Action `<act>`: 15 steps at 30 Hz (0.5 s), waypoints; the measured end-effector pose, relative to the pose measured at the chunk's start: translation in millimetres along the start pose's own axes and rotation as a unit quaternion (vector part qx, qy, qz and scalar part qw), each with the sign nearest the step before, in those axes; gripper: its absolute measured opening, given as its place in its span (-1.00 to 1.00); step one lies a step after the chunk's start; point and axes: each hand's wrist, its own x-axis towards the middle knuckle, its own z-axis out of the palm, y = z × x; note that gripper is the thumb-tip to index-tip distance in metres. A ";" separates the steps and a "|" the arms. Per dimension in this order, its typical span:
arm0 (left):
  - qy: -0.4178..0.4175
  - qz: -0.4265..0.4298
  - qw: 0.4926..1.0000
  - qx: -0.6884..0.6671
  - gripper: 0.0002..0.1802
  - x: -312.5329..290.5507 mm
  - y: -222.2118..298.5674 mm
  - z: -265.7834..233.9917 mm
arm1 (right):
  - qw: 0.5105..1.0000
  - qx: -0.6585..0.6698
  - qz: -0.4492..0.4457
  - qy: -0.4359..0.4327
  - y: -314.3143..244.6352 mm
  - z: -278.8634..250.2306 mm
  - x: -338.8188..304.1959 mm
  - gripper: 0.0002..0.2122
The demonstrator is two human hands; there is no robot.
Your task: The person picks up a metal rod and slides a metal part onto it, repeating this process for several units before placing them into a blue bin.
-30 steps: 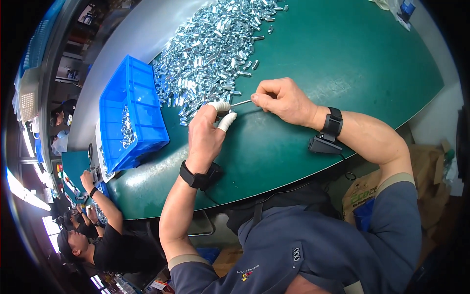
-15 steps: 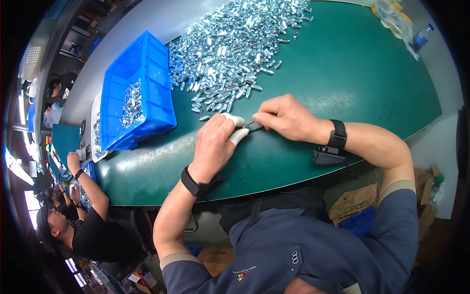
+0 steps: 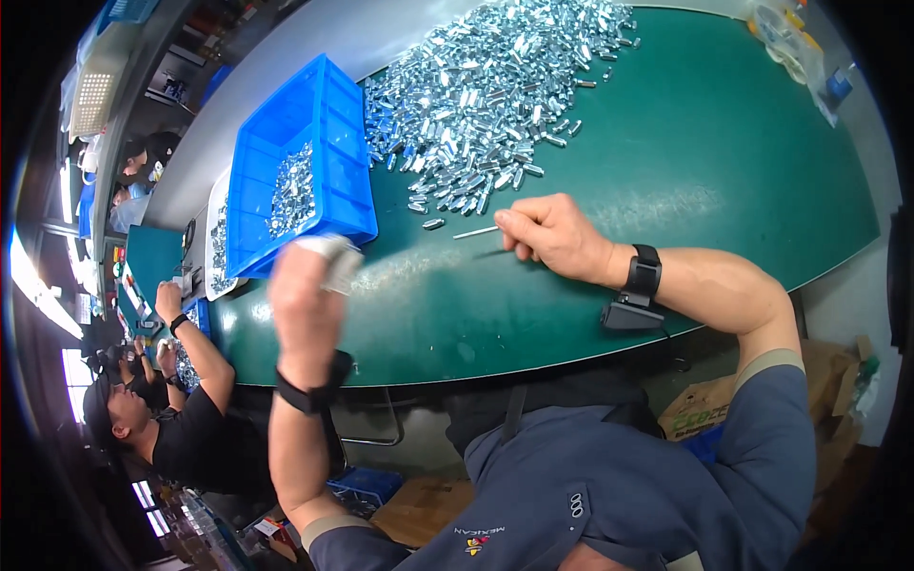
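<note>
My right hand [image 3: 557, 236] is closed above the green table, pinching a thin metal rod [image 3: 473, 232] that points left. Close to the rod's tip, a lone small silver metal part [image 3: 434, 224] lies on the tabletop. My left hand [image 3: 308, 309], with white covers on its fingertips, is at the near corner of a blue bin [image 3: 345, 176]. Motion smears its fingers, so whether anything is in them is unclear. Inside the bin is a pile of silver metal parts [image 3: 293, 193]. A large heap of similar hexagonal-looking parts [image 3: 500, 95] spreads over the table beyond my hands.
Left of the bin stands a white tray [image 3: 217, 214] with more parts. A co-worker in black [image 3: 205, 428] sits at the left with raised hands. Plastic bags [image 3: 795, 48] hang by the far right corner. Cardboard [image 3: 709, 404] lies under the table at right.
My left hand has moved away from the rod, leftward to the blue bin. The rod stays in my right hand, its tip now free. The whole view has shifted slightly.
</note>
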 end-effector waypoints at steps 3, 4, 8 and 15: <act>0.069 -0.035 0.987 0.138 -0.72 30.1 -37.8 -26.2 | 1.000 0.019 -0.011 -0.007 -0.5 1.6 -0.9 -0.61; 0.088 -0.040 0.976 0.196 -0.69 37.4 -42.5 -28.1 | 0.999 0.027 -0.018 -0.010 -1.1 1.9 0.2 -0.61; -0.003 0.026 0.999 0.030 -0.66 24.6 -25.9 22.1 | 0.999 0.025 -0.023 0.017 -2.6 0.1 0.8 -0.65; -0.134 -0.061 0.988 -0.053 -0.72 4.4 10.7 101.9 | 0.997 -0.022 -0.063 0.043 7.2 5.7 4.2 -0.75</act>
